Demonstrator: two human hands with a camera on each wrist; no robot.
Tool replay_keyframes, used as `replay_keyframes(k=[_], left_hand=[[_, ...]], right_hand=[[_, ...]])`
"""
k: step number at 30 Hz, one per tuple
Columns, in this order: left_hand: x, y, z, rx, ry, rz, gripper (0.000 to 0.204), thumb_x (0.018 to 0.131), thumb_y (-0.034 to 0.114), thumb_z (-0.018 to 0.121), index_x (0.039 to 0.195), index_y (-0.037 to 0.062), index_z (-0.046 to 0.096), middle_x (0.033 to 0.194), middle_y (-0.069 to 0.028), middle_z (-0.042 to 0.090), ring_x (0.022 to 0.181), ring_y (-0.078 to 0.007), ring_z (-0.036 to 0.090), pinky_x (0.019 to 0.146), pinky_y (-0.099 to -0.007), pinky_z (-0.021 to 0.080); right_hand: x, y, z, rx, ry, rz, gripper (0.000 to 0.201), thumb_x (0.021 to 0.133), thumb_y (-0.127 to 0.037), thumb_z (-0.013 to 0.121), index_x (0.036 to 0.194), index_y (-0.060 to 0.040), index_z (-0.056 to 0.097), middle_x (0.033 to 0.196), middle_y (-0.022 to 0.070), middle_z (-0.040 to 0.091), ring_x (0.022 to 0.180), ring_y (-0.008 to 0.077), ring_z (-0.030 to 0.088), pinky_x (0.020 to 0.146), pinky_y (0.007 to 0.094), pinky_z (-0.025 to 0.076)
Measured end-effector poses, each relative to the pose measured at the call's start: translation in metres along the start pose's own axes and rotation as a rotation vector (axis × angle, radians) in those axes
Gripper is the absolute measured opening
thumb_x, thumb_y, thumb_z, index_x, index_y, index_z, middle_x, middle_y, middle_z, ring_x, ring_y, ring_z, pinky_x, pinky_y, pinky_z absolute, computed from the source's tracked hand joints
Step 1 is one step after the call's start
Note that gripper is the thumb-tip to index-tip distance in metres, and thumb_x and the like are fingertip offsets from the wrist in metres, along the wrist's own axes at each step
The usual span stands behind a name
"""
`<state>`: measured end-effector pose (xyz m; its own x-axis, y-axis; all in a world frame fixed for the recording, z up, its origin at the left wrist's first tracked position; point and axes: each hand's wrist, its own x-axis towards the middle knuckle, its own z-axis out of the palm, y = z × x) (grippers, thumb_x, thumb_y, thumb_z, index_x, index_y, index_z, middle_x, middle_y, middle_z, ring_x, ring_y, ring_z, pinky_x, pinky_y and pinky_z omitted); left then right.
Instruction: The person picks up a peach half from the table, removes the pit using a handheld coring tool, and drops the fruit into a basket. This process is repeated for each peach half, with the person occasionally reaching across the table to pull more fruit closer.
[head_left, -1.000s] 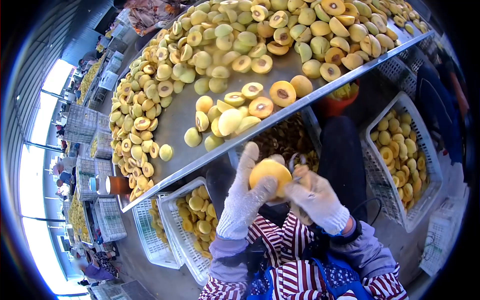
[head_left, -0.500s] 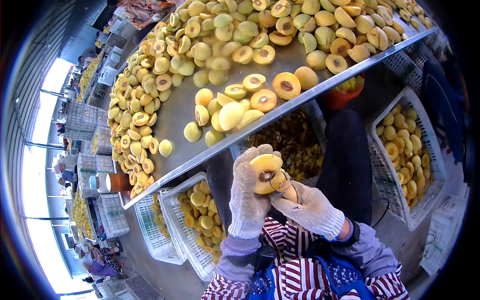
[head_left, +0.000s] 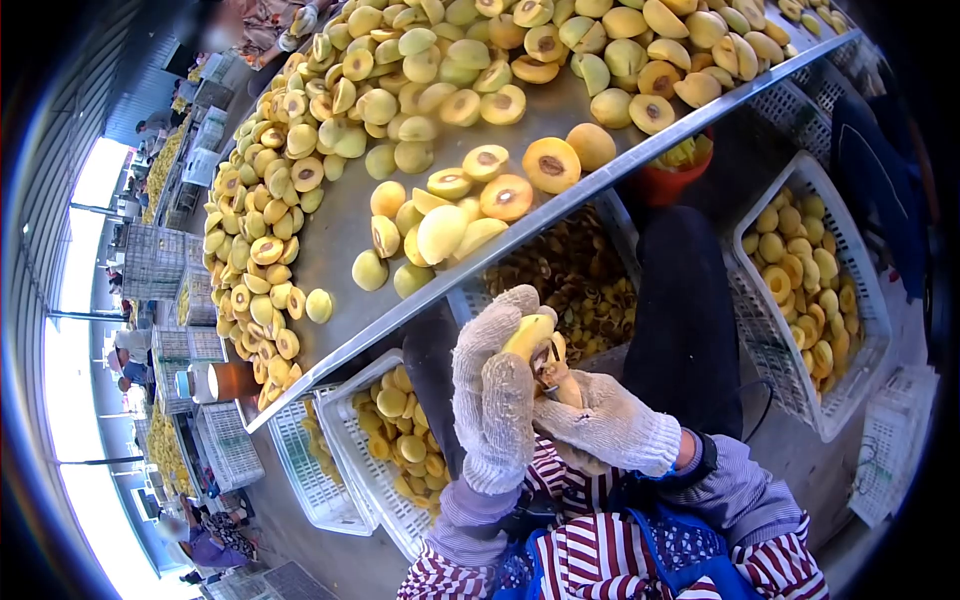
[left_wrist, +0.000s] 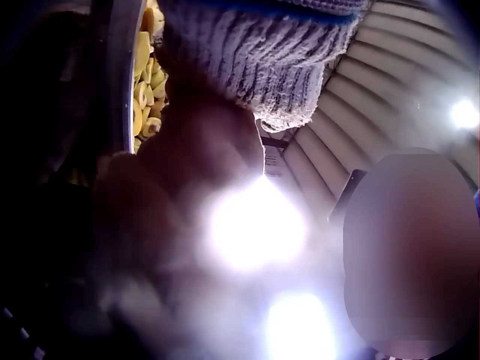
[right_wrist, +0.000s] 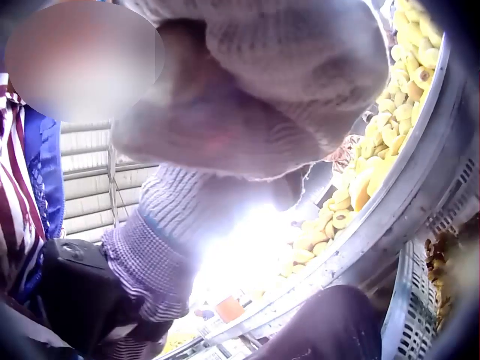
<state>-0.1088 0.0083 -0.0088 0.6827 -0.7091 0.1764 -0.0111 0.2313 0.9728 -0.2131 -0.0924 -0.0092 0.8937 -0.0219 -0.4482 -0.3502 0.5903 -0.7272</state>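
Peach half [head_left: 529,336] sits in the gloved left hand [head_left: 495,395], held up in front of the striped torso, just below the edge of the metal counter [head_left: 350,225]; only a yellow sliver shows between the glove fingers. Left grip: fingers curled tight round the fruit, thumb side toward camera. Right hand [head_left: 600,420], also in a knit glove, is closed round a small pitting tool [head_left: 556,375] whose tip is against the fruit's cut face; tool mostly hidden, exact shape can't tell. Both hands touch at the fruit. Counter is covered with halved peaches [head_left: 440,110], many cut side up with pits showing, a loose cluster near the front edge. Under the counter edge, a crate of pits and scraps [head_left: 575,280] right behind the hands. White crate of pitted halves [head_left: 400,430] lower left of the hands, another white crate of yellow halves [head_left: 800,285] on the right, well apart. Red bucket [head_left: 675,180] under the counter rim. Left wrist view: glove cuff [left_wrist: 262,60] and glare, nothing usable. Right wrist view: glove [right_wrist: 270,82] close up, counter rim [right_wrist: 390,225] and fruit behind.
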Motion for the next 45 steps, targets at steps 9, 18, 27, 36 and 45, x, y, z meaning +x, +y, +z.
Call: replay_keyframes(k=[9, 18, 27, 36, 45], left_hand=[[0.003, -0.017, -0.005, 0.625, -0.085, 0.418, 0.034, 0.096, 0.023, 0.057, 0.123, 0.0004, 0.058, 0.136, -0.0271, 0.051, 0.123, -0.0437, 0.053, 0.104, -0.0498, 0.042], [0.038, 0.017, 0.012, 0.069, -0.026, -0.530, 0.022, 0.095, 0.005, 0.062, 0.115, -0.0006, 0.064, 0.120, -0.0134, 0.066, 0.109, -0.0209, 0.064, 0.096, -0.0316, 0.050], [0.045, 0.012, 0.006, 0.194, -0.285, -0.301, 0.032, 0.095, 0.029, 0.066, 0.111, 0.0018, 0.065, 0.115, -0.0196, 0.066, 0.100, -0.0246, 0.067, 0.080, -0.0335, 0.057], [0.055, 0.004, 0.013, 0.567, -0.355, 0.066, 0.025, 0.091, 0.024, 0.068, 0.105, 0.0031, 0.067, 0.109, -0.0132, 0.069, 0.096, -0.0265, 0.068, 0.085, -0.0348, 0.053], [0.050, -0.003, 0.011, -0.103, -0.337, -0.410, 0.036, 0.099, 0.032, 0.059, 0.112, -0.0002, 0.066, 0.115, -0.0130, 0.066, 0.097, -0.0209, 0.066, 0.080, -0.0301, 0.053]], right_hand=[[0.000, 0.007, -0.029, 0.146, -0.179, 0.159, 0.035, 0.096, -0.039, 0.063, 0.092, -0.0048, 0.063, 0.066, -0.0005, 0.059, 0.055, 0.0059, 0.054, 0.047, 0.0217, 0.042], [-0.002, 0.011, -0.038, 0.426, -0.365, 0.243, 0.032, 0.099, -0.037, 0.058, 0.086, -0.0074, 0.057, 0.057, 0.0006, 0.050, 0.038, 0.0110, 0.047, 0.036, 0.0260, 0.040], [0.009, 0.047, -0.042, 1.201, -0.796, 0.288, 0.033, 0.105, -0.027, 0.042, 0.088, -0.0018, 0.055, 0.053, 0.0070, 0.050, 0.036, 0.0173, 0.049, 0.032, 0.0323, 0.039], [0.003, 0.045, -0.044, 1.177, -0.693, 0.227, 0.027, 0.106, -0.026, 0.038, 0.093, -0.0083, 0.053, 0.046, -0.0003, 0.039, 0.029, 0.0108, 0.035, 0.027, 0.0277, 0.030], [0.000, 0.032, -0.040, 1.163, -0.703, 0.250, 0.031, 0.106, -0.028, 0.040, 0.089, -0.0049, 0.052, 0.042, -0.0017, 0.038, 0.027, 0.0105, 0.035, 0.025, 0.0275, 0.031]])
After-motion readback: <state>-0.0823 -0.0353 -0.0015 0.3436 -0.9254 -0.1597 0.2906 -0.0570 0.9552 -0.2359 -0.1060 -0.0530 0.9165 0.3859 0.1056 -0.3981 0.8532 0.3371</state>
